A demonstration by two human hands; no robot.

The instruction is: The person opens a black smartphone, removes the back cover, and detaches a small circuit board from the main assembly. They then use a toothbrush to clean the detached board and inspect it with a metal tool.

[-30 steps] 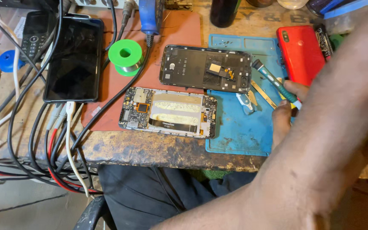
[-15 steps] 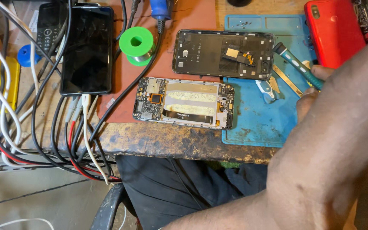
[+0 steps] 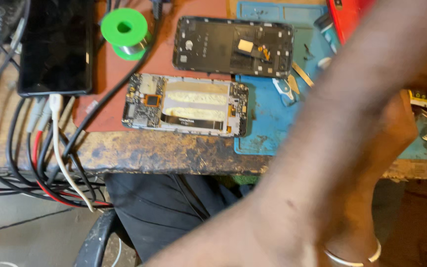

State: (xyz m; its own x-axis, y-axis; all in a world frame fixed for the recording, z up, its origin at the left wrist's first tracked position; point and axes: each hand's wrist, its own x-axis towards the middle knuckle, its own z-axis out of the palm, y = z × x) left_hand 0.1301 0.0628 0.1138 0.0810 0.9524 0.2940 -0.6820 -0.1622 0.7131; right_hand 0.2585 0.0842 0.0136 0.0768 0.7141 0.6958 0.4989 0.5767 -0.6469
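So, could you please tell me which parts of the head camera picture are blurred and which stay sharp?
Head view: the bare forearm sweeping across the right side is smeared by motion blur and hides the hands; the opened grey phone chassis and green solder spool are fairly sharp; a soft sheen lies on the black phone screen.

One head-worn camera looks steeply down, close in, at the table (image 3: 174,151) edge — worktop across the frame's upper half, floor at lower left.

Two opened phone bodies (image 3: 186,105) (image 3: 233,47), one black phone (image 3: 55,47), one green solder spool (image 3: 124,30), one blue mat (image 3: 268,113).
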